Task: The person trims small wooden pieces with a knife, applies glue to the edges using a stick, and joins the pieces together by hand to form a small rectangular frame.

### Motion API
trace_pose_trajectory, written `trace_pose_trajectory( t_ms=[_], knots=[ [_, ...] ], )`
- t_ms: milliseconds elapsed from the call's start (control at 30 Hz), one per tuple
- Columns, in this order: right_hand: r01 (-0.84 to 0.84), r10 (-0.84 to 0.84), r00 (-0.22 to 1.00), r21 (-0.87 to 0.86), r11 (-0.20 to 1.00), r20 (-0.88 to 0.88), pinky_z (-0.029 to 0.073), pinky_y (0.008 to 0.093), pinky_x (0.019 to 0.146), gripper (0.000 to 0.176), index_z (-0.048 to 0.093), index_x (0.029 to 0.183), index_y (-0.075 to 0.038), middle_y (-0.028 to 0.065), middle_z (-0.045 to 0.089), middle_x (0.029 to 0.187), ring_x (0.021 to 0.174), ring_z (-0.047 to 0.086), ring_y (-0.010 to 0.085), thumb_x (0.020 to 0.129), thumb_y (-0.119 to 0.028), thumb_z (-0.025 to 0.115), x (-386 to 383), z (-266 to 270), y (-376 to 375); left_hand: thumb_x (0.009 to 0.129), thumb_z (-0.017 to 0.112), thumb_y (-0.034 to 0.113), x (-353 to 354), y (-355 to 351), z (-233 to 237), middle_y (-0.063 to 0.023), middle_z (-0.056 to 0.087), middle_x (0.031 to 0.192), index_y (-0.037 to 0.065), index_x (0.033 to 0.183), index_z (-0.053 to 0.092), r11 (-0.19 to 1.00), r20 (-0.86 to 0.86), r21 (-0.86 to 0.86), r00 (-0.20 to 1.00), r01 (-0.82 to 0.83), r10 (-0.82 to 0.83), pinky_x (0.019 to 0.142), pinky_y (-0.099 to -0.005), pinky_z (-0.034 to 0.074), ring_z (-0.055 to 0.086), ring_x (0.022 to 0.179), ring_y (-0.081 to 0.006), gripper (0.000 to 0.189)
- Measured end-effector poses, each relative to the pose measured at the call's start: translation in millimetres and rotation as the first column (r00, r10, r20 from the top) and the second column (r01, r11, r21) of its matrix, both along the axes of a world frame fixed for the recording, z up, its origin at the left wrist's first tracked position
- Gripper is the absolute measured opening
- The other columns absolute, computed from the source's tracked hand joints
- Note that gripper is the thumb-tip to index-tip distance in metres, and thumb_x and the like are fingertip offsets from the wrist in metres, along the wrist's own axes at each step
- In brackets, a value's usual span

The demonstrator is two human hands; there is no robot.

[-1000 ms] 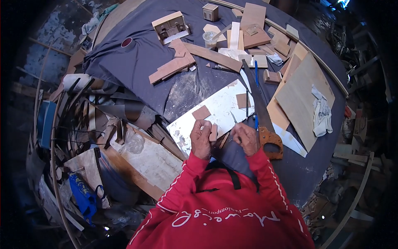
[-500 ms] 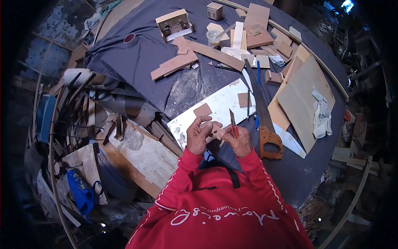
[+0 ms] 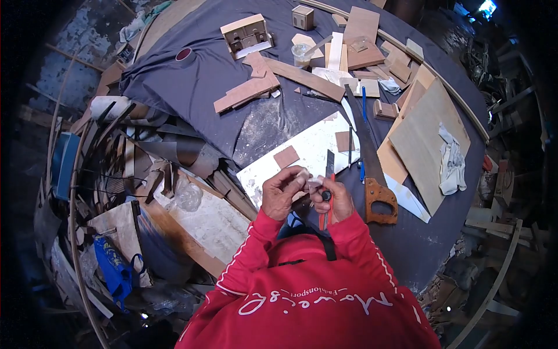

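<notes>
A small piece point(image 3: 315, 182) of pale, pinkish-brown wood is held between the two hands, above the white board's end at the table's near edge. It is blocky, with light faces; the fingers hide much of it, so its full outline cannot be told. The left hand point(image 3: 280, 195) is closed, pinching it between thumb and fingers. The right hand point(image 3: 334, 200) is closed around one knife point(image 3: 330, 210) with a red handle, a dark knob and a grey blade pointing toward the table's far edge; its fingertips also meet the piece.

On the white board point(image 3: 314, 145), which slants inward from the near edge of the table point(image 3: 418, 250), lie two flat brown squares point(image 3: 286, 157), well apart. One dark slim rod point(image 3: 350, 145) lies by the board's right end. Just beyond is one handsaw point(image 3: 381, 200), its wooden handle toward the near edge. Two blue sticks point(image 3: 364, 102) lie close to its blade. Along the table's right edge rest one large thin panel point(image 3: 412, 145) and, on it, one whitish cloth point(image 3: 451, 166). Toward the far edge stands one plastic cup point(image 3: 301, 56).
</notes>
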State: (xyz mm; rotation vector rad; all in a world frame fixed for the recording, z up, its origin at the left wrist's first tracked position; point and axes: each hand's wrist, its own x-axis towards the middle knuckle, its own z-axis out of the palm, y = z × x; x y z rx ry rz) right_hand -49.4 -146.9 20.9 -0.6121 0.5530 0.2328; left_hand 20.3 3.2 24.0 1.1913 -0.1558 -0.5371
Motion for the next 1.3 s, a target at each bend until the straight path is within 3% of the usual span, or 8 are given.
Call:
trace_pose_trajectory(
  t_ms=[233, 467, 567, 833, 933, 967, 1067, 1300],
  knots=[
    [0.105, -0.064, 0.994, -0.58, 0.808, 0.091, 0.031, 0.02, 0.043, 0.024, 0.063, 0.087, -0.001, 0.0005, 0.056, 0.065, 0.048, 0.043, 0.0039, 0.089, -0.025, 0.064, 6.4, -2.3, 12.0, 0.09, 0.064, 0.007, -0.4, -0.9, -11.7, -0.0114, 0.066, 0.092, -0.006, 0.109, 0.061, 0.981, -0.1, 0.143, 0.984, -0.133, 0.148, 0.071, -0.0292, 0.056, 0.068, 0.074, -0.0197, 0.023],
    [0.025, 0.043, 0.996, -0.695, 0.718, 0.08, 0.038, 0.0235, 0.049, 0.019, 0.065, 0.078, 0.0, 0.0001, 0.057, 0.063, 0.053, 0.049, 0.0072, 0.085, -0.018, 0.066, 11.9, -15.7, -5.6, 0.089, 0.064, 0.009, 9.1, 10.4, -9.2, -0.007, 0.065, 0.083, -0.001, 0.107, 0.057, 0.995, -0.208, -0.004, 0.974, 0.095, -0.094, 0.067, -0.026, 0.055, 0.067, 0.073, -0.0172, 0.021],
    [0.03, 0.064, 0.994, -0.762, 0.647, 0.094, 0.039, 0.0251, 0.05, 0.021, 0.065, 0.077, 0.0, 0.0004, 0.057, 0.062, 0.053, 0.049, 0.0078, 0.086, -0.018, 0.066, 13.6, -21.5, -9.9, 0.089, 0.064, 0.01, 15.3, 15.7, -27.0, -0.0031, 0.063, 0.079, 0.001, 0.113, 0.055, 0.963, -0.164, 0.179, 0.972, 0.199, -0.171, 0.062, -0.0236, 0.051, 0.065, 0.071, -0.0132, 0.027],
    [0.04, 0.096, 0.989, -0.824, 0.566, 0.114, 0.042, 0.0313, 0.053, 0.042, 0.06, 0.074, 0.0, 0.0033, 0.056, 0.06, 0.057, 0.053, 0.0121, 0.093, -0.037, 0.057, 10.7, -10.9, -9.7, 0.092, 0.057, 0.003, 6.0, 3.2, -10.9, -0.0036, 0.063, 0.084, -0.003, 0.118, 0.057, 0.984, -0.214, -0.027, 0.96, 0.177, -0.179, 0.057, -0.02, 0.046, 0.059, 0.067, -0.0085, 0.026],
    [0.091, 0.216, 0.957, -0.91, 0.405, 0.192, 0.043, 0.0362, 0.056, 0.046, 0.059, 0.078, 0.0, 0.01, 0.055, 0.059, 0.057, 0.057, 0.0221, 0.097, -0.042, 0.048, -1.4, -0.2, -7.2, 0.094, 0.055, 0.006, 8.8, 1.2, -12.2, -0.0064, 0.064, 0.089, -0.004, 0.122, 0.055, 0.988, -0.384, -0.145, 0.918, 0.044, -0.097, 0.057, -0.0202, 0.046, 0.06, 0.069, -0.0101, 0.03],
    [0.06, 0.317, 0.938, -0.966, 0.253, 0.142, 0.044, 0.0413, 0.058, 0.047, 0.058, 0.082, -0.001, 0.0178, 0.054, 0.062, 0.059, 0.058, 0.0351, 0.098, -0.043, 0.044, -4.9, -8.3, -9.2, 0.095, 0.054, 0.007, 9.8, 0.5, -12.5, -0.0074, 0.064, 0.09, -0.005, 0.124, 0.055, 0.982, -0.46, -0.186, 0.885, -0.016, -0.073, 0.056, -0.0203, 0.046, 0.059, 0.069, -0.0106, 0.031],
    [0.069, 0.387, 0.919, -0.998, 0.013, 0.068, 0.044, 0.0446, 0.058, 0.046, 0.058, 0.082, -0.002, 0.0224, 0.056, 0.066, 0.063, 0.058, 0.0418, 0.097, -0.043, 0.045, -3.1, 3.2, -0.8, 0.096, 0.053, 0.009, 8.3, 0.4, -19.2, -0.0084, 0.064, 0.088, -0.006, 0.122, 0.055, 0.984, -0.444, -0.175, 0.895, -0.027, -0.055, 0.055, -0.0204, 0.045, 0.056, 0.066, -0.0106, 0.03],
    [0.022, 0.323, 0.946, -0.991, -0.129, -0.021, 0.044, 0.0475, 0.058, 0.044, 0.056, 0.078, -0.001, 0.0229, 0.055, 0.063, 0.063, 0.059, 0.0422, 0.097, -0.04, 0.047, -1.6, -7.5, -12.1, 0.096, 0.053, 0.009, 7.7, 8.5, -13.4, -0.0083, 0.063, 0.086, -0.008, 0.119, 0.056, 0.985, -0.398, -0.171, 0.914, 0.014, -0.082, 0.056, -0.0217, 0.043, 0.051, 0.061, -0.0103, 0.029]
  ],
)
